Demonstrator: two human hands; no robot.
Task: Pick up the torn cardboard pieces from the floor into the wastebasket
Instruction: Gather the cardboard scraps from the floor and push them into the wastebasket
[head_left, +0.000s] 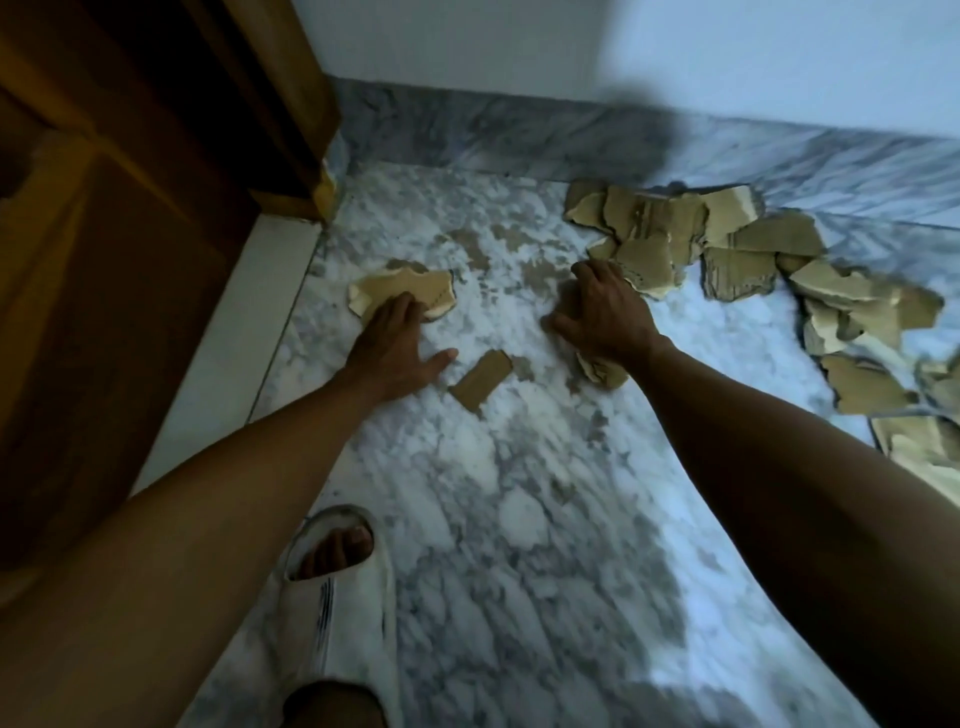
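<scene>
Torn brown cardboard pieces lie on a marble floor. My left hand (397, 345) rests flat with fingers spread on one ragged piece (402, 288) near the door. A small rectangular piece (480, 381) lies between my hands. My right hand (605, 312) is curled over a piece (602, 370) that sticks out below my wrist; its fingers touch the edge of a large heap of pieces (675, 228) along the far wall. More pieces (857, 332) trail down the right side. No wastebasket is in view.
A wooden door and frame (156, 182) stand at the left, with a pale threshold strip (234, 332) beside it. A marble skirting (519, 135) runs under a white wall. My foot in a white slipper (337, 577) stands at the bottom.
</scene>
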